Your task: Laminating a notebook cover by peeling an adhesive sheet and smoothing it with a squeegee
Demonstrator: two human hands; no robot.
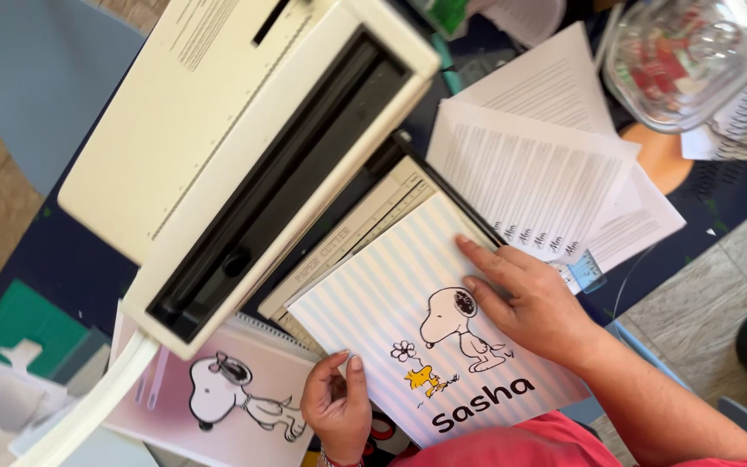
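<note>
Head view: I'm squaring the striped sheet (430,324) on the trimmer (365,227), left hand (337,406) pinching its edge, right hand (533,303) flat on it; next needs alignment held.

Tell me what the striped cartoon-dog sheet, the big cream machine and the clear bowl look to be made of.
Striped sheet: apparently glossy card or laminated paper; it lies stiff and flat under the left hand and right hand.
Cream machine: probably matte moulded plastic, with an even colour and rounded edges.
Clear bowl: glass or hard clear plastic; it is see-through with bright glints.
</note>
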